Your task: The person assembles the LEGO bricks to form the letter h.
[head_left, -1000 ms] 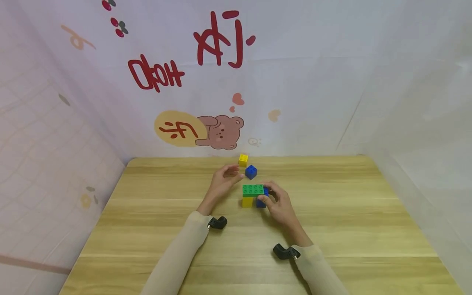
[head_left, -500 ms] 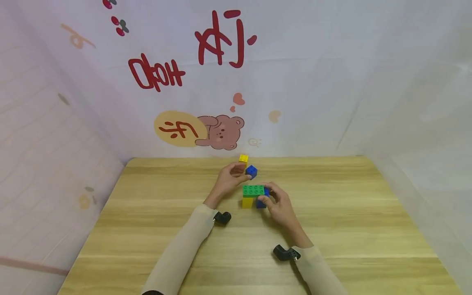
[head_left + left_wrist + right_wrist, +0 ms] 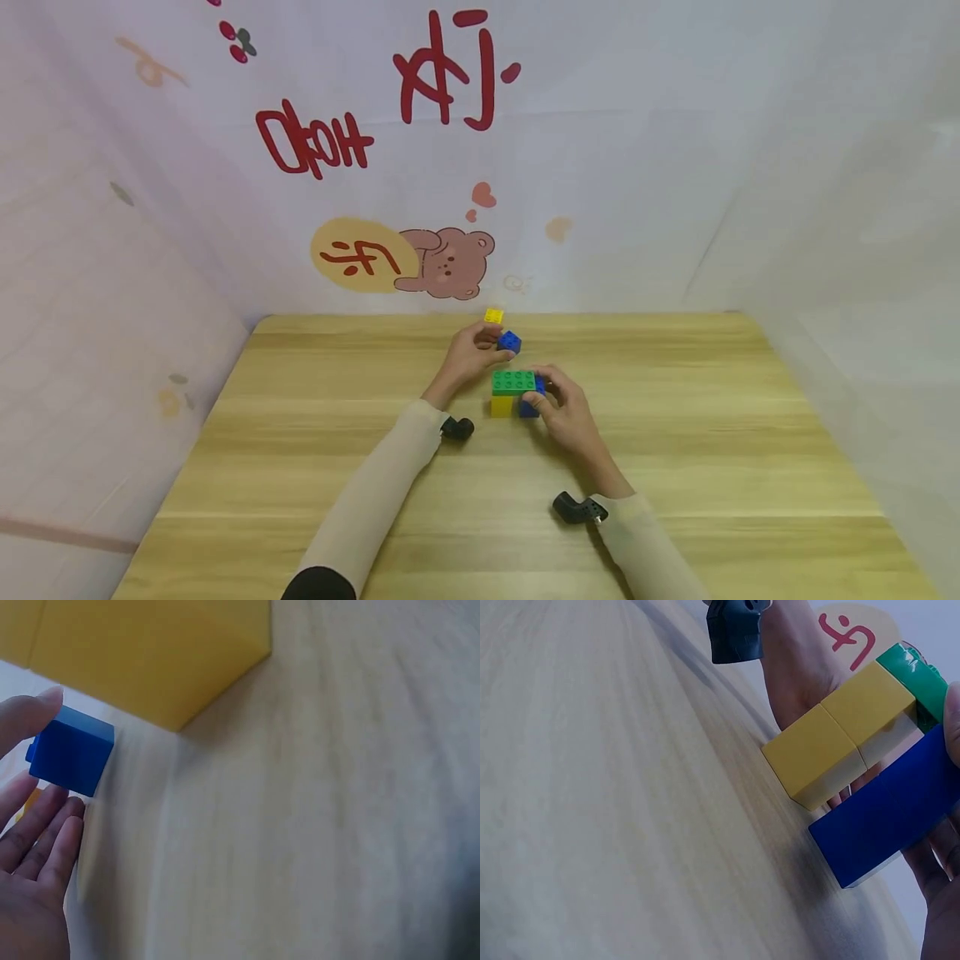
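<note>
My left hand (image 3: 468,354) has its thumb and fingers around a small blue brick (image 3: 510,342), with the thumb in front. In the left wrist view the thumb lies at one edge of that blue brick (image 3: 73,754), the fingertips at the opposite side. My right hand (image 3: 567,414) grips a blue brick column (image 3: 889,814), thumb in front and fingers behind. Beside this column stand stacked yellow bricks (image 3: 840,739). A flat green studded brick (image 3: 513,382) tops the yellow stack and reaches toward the blue column, where my thumb hides part of the contact.
Behind the left hand, near the table's back edge, stands a yellow brick (image 3: 493,317), partly covered by the fingers. A printed cloth wall (image 3: 615,167) rises behind the wooden table (image 3: 675,400). Black camera mounts (image 3: 459,428) sit at both wrists.
My left hand has moved forward and to the right, its thumb and fingers coming around the small blue brick. My right hand stays on the blue column.
</note>
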`<control>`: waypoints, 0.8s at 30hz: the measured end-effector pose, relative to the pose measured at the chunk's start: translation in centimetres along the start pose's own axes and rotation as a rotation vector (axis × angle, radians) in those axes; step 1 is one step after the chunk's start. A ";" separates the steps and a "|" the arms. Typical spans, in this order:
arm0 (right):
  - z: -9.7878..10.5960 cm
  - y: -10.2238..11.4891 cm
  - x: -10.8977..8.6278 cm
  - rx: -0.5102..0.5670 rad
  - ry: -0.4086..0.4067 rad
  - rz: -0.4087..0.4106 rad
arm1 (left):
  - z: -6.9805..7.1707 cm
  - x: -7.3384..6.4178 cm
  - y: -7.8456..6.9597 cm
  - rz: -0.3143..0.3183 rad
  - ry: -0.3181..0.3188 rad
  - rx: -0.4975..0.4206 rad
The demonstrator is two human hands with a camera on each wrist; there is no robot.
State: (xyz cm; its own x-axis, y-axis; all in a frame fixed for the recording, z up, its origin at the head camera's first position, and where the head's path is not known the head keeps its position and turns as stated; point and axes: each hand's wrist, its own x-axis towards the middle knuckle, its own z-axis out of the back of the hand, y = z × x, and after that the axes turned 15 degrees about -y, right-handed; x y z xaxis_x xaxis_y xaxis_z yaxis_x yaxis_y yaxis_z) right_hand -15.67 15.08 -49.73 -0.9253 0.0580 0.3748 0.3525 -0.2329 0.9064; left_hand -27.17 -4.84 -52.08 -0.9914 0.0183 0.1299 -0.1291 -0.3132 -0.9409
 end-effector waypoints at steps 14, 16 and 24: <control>0.1 0.0 0.0 -0.009 0.022 -0.025 | -0.9 0.2 0.5 0.008 -0.019 0.015; 0.1 -0.1 0.0 -0.014 0.011 -0.028 | -1.0 0.2 0.5 -0.005 -0.024 0.017; -0.1 -0.1 0.1 -0.004 0.005 -0.024 | -1.2 0.3 0.7 -0.029 -0.053 0.032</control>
State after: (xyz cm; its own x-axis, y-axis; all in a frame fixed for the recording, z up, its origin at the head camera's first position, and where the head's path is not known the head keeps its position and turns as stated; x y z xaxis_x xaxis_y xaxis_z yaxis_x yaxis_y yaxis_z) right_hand -15.84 15.06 -49.83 -0.9341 0.0582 0.3522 0.3300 -0.2351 0.9142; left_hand -27.60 -3.91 -53.06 -0.9844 -0.0225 0.1747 -0.1565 -0.3431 -0.9262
